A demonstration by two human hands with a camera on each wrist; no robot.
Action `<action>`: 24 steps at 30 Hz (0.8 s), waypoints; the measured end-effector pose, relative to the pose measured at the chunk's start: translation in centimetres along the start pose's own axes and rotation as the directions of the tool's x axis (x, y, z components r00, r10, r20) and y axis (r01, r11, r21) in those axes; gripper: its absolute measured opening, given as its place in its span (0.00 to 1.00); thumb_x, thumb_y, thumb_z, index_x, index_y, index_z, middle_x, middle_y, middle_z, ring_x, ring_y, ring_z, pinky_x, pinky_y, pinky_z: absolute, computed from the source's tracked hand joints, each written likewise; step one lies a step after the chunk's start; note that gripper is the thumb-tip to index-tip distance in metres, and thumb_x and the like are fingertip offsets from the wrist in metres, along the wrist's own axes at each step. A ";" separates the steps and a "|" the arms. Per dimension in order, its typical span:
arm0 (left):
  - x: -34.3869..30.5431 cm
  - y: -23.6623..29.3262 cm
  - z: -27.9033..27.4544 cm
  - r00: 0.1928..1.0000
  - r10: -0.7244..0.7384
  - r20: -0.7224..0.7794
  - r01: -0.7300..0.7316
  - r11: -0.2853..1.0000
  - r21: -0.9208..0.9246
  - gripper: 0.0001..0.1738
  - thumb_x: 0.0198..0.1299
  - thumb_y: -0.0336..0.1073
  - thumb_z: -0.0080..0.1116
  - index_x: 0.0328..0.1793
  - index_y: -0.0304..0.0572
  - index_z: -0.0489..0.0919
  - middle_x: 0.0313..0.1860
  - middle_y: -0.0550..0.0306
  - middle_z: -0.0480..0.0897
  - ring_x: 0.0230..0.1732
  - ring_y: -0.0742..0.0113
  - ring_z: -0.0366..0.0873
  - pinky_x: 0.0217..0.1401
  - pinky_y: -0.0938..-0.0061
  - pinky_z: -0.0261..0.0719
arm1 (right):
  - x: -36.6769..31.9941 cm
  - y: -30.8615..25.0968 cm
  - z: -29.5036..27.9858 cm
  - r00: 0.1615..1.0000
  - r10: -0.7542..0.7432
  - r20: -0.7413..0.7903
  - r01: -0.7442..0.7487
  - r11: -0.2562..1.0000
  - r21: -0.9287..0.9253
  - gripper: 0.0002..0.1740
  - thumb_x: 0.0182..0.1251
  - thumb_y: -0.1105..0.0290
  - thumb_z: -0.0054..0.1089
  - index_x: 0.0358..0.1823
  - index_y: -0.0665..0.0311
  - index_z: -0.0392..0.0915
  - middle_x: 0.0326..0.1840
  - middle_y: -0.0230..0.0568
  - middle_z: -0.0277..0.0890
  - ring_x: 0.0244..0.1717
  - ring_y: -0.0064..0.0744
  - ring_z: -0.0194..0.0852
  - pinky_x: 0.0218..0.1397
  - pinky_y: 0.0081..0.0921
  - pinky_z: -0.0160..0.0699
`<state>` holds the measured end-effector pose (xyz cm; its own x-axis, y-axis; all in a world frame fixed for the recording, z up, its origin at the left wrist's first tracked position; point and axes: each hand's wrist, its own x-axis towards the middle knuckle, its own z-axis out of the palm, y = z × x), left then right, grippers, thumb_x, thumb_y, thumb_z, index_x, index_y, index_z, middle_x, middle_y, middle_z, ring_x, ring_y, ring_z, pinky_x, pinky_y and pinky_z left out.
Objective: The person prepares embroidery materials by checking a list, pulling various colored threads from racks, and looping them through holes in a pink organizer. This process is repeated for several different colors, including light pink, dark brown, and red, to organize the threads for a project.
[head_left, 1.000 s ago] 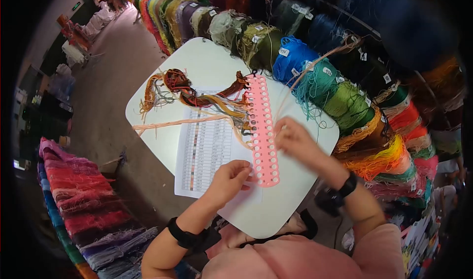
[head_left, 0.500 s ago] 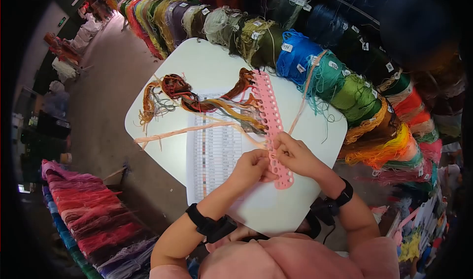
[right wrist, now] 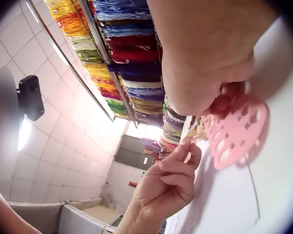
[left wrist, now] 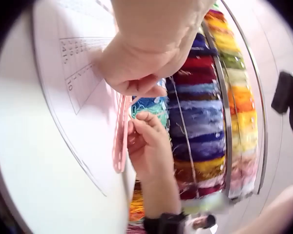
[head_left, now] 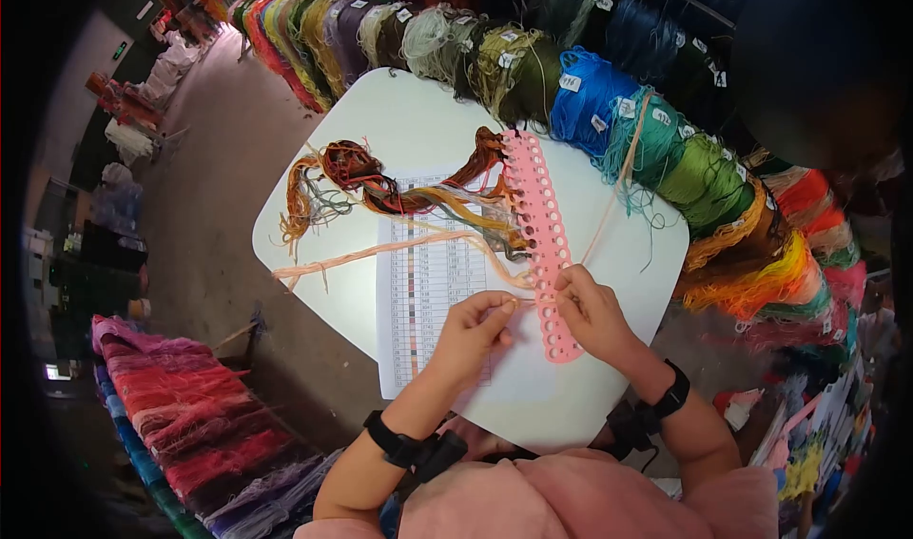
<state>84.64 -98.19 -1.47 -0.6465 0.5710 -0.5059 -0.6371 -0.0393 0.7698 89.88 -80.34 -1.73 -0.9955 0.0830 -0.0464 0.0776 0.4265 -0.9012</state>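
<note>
A pink perforated thread card [head_left: 544,239] lies on the white table, with strands of brown, gold, grey and peach looped along its upper left holes. At its left edge, my left hand [head_left: 471,334] pinches peach thread [right wrist: 198,138] between thumb and index finger. My right hand [head_left: 597,313] is at the card's right edge, fingers curled, its thumb and index finger pinching the peach strand [head_left: 613,196] that comes down from the upper right. The right fingertips partly cover the card's holes. A peach bundle [head_left: 380,251] stretches left from the card across the table.
A printed chart [head_left: 437,301] with colour swatches lies under the threads. A dark brown thread tangle [head_left: 352,163] rests at the table's upper left. Labelled skeins, such as a blue one [head_left: 585,92], hang along the far edge. Red skeins [head_left: 190,368] stand at lower left.
The right hand came in from the right to the card's edge. The left hand met it at the card, then drew slightly left with thread. The peach strand on the right now runs straighter.
</note>
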 end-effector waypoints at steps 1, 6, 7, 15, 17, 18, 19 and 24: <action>-0.5 -0.1 -0.7 0.996 -0.029 0.087 0.045 0.979 -0.197 0.08 0.60 0.31 0.48 0.42 0.35 0.74 0.29 0.60 0.76 0.15 0.82 0.66 0.13 0.90 0.58 | -0.3 0.4 0.3 0.999 -0.011 -0.040 0.011 1.000 0.007 0.07 0.56 0.80 0.46 0.36 0.67 0.62 0.17 0.38 0.65 0.17 0.27 0.65 0.22 0.22 0.64; -0.6 0.3 0.1 0.956 -0.028 0.291 0.171 0.861 -0.478 0.11 0.60 0.29 0.47 0.47 0.36 0.73 0.29 0.60 0.78 0.12 0.84 0.60 0.11 0.91 0.55 | -1.3 0.9 1.3 0.981 -0.084 -0.174 0.084 0.996 -0.006 0.07 0.57 0.80 0.46 0.38 0.68 0.64 0.22 0.41 0.69 0.20 0.23 0.67 0.22 0.21 0.64; 0.0 0.5 0.1 0.945 -0.033 0.326 0.187 0.871 -0.454 0.13 0.59 0.29 0.45 0.51 0.35 0.72 0.27 0.59 0.78 0.13 0.82 0.66 0.13 0.89 0.60 | -1.4 1.1 1.5 0.969 -0.149 -0.198 0.144 0.989 -0.040 0.07 0.58 0.80 0.46 0.38 0.68 0.64 0.23 0.41 0.69 0.20 0.22 0.68 0.22 0.20 0.64; -0.4 1.5 0.1 0.992 0.120 0.047 -0.121 0.752 0.648 0.11 0.60 0.34 0.48 0.42 0.33 0.75 0.28 0.58 0.77 0.24 0.72 0.77 0.24 0.82 0.75 | -1.3 1.0 2.6 0.969 -0.214 -0.124 0.165 0.933 -0.318 0.17 0.43 0.73 0.58 0.38 0.65 0.67 0.32 0.42 0.65 0.33 0.42 0.62 0.38 0.35 0.60; -2.8 5.3 -3.5 0.987 -0.135 -0.084 0.159 0.833 0.529 0.13 0.60 0.37 0.48 0.40 0.32 0.75 0.33 0.56 0.77 0.26 0.72 0.77 0.28 0.80 0.78 | -1.0 0.6 2.8 0.956 -0.275 -0.100 0.206 0.876 -0.436 0.19 0.41 0.73 0.58 0.38 0.65 0.67 0.33 0.41 0.65 0.34 0.40 0.63 0.39 0.34 0.59; -4.3 6.0 -6.5 0.991 -0.091 -0.100 0.117 0.948 0.296 0.15 0.59 0.41 0.50 0.39 0.34 0.75 0.25 0.58 0.77 0.22 0.74 0.75 0.22 0.80 0.75 | -0.9 0.6 2.9 0.949 -0.302 -0.088 0.222 0.840 -0.495 0.19 0.39 0.72 0.58 0.38 0.65 0.67 0.33 0.41 0.65 0.35 0.40 0.63 0.40 0.33 0.58; -5.5 7.2 -10.9 0.993 -0.071 -0.096 0.101 0.930 0.354 0.14 0.60 0.40 0.48 0.43 0.35 0.74 0.23 0.61 0.75 0.22 0.75 0.75 0.20 0.83 0.74 | -0.9 0.7 2.9 0.949 -0.302 -0.087 0.218 0.835 -0.506 0.20 0.39 0.73 0.58 0.38 0.64 0.67 0.33 0.41 0.65 0.35 0.39 0.62 0.40 0.33 0.58; -10.4 17.6 -23.6 0.866 0.353 -0.353 -0.339 0.935 0.103 0.10 0.59 0.39 0.49 0.33 0.41 0.72 0.17 0.66 0.69 0.14 0.79 0.64 0.13 0.88 0.66 | -0.9 0.7 3.1 0.947 -0.308 -0.091 0.209 0.807 -0.553 0.19 0.38 0.73 0.58 0.37 0.64 0.68 0.31 0.39 0.64 0.35 0.39 0.62 0.39 0.32 0.57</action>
<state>70.26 -124.17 8.21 -0.9333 0.1910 -0.3041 -0.3334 -0.1463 0.9314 90.69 -82.94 -3.62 -0.9617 0.0293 0.2725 -0.1149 0.8594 -0.4982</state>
